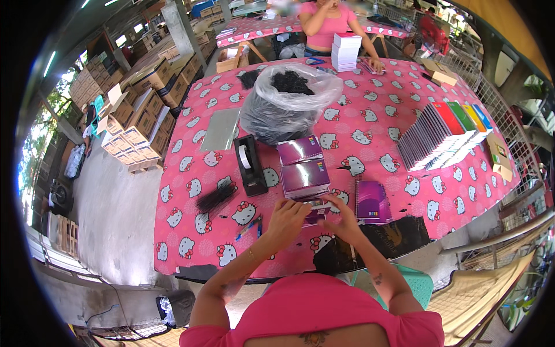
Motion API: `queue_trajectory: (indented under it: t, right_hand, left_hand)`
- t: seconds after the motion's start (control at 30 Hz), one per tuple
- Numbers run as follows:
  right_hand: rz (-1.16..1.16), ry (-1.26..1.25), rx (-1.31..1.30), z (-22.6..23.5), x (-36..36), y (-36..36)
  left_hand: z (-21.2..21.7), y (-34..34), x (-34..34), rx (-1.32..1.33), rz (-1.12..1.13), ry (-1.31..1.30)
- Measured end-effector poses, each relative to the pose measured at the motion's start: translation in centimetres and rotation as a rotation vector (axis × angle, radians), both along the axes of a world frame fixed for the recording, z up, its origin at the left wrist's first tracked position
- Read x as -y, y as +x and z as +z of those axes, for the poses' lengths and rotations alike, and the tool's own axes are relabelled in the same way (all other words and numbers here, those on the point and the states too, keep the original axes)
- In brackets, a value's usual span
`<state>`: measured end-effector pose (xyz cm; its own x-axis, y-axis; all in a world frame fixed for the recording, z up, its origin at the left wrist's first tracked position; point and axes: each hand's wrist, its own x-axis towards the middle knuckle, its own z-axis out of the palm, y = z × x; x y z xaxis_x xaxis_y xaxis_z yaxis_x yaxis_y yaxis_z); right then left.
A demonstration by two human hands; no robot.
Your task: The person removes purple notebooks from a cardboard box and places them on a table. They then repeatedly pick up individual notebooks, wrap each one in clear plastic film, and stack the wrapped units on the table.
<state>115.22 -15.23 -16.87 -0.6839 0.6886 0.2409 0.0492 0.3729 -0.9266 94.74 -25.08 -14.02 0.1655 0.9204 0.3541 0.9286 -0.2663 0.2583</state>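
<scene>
Hands meet on a small purple cardboard box (pixel 316 209): left hand (pixel 287 221) grips its nine-o'clock end, right hand (pixel 343 218) its three-o'clock end, long axis crosswise, equally near.

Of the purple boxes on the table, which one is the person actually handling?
The small purple box at the near edge, gripped between left hand and right hand; the others lie untouched.

Crowded centre, open cloth at the sides

Tape dispenser (pixel 250 165), purple boxes (pixel 303 170) and plastic bag (pixel 287 101) block ahead; bare tablecloth (pixel 376 124) lies rightward.
</scene>
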Motion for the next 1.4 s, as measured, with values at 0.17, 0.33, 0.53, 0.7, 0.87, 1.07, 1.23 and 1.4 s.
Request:
queue_trajectory:
  t: [0.17,0.33,0.53,0.7,0.87,1.07,1.23,1.4]
  right_hand:
    - [-0.088,-0.252,-0.172,-5.3,-0.5,-3.4]
    - [0.004,-0.299,-0.258,-5.9,-0.3,-5.0]
    - [0.012,-0.393,-0.301,-5.9,-0.2,-4.8]
    - [0.062,-0.313,-0.146,-4.4,-0.9,-4.9]
    - [0.097,-0.238,-0.149,-4.9,-1.7,-4.4]
    - [0.110,-0.340,-0.118,-4.2,-1.5,-4.2]
    - [0.095,-0.313,-0.115,-4.3,-1.6,-4.3]
    - [0.086,-0.319,-0.126,-4.7,-1.5,-4.4]
  left_hand:
    - [0.2,0.8,1.0,0.149,0.229,0.217]
    - [-5.6,-0.8,1.4,0.492,0.309,0.176]
    - [-8.3,-14.7,4.2,0.037,0.772,0.148]
    - [-9.9,-15.8,4.4,-0.114,0.718,0.241]
    - [-4.7,-9.9,3.8,0.249,0.606,0.288]
    - [-2.1,-3.4,4.3,0.439,0.337,0.283]
    - [-2.6,-3.5,3.8,0.463,0.413,0.292]
    - [-2.6,-3.7,3.7,0.561,0.426,0.258]
